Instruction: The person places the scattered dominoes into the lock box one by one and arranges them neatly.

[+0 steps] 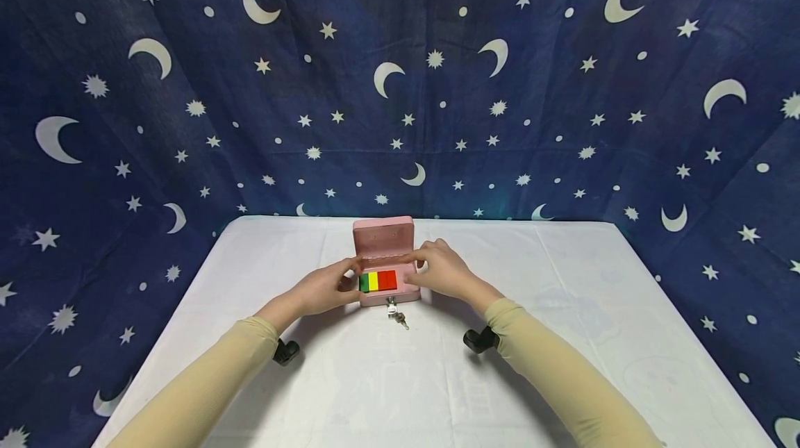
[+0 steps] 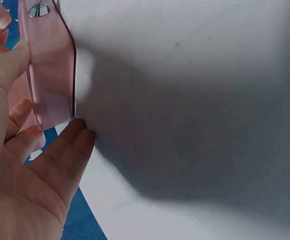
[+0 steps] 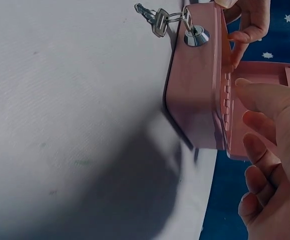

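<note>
A pink metal cash box stands on the table with its lid raised. Inside, toward the left, lies a row of flat coloured blocks: green, yellow and red. My left hand is at the box's left end, thumb by the front rim and fingers spread along the side. At the right end my right hand reaches over the rim, its thumb above the interior and its fingers loosely bent. No object shows between the fingers of either hand. Keys hang from the front lock.
A white cloth covers the table. Behind and to both sides hangs a dark blue curtain printed with moons and stars. Dark devices are strapped at both wrists.
</note>
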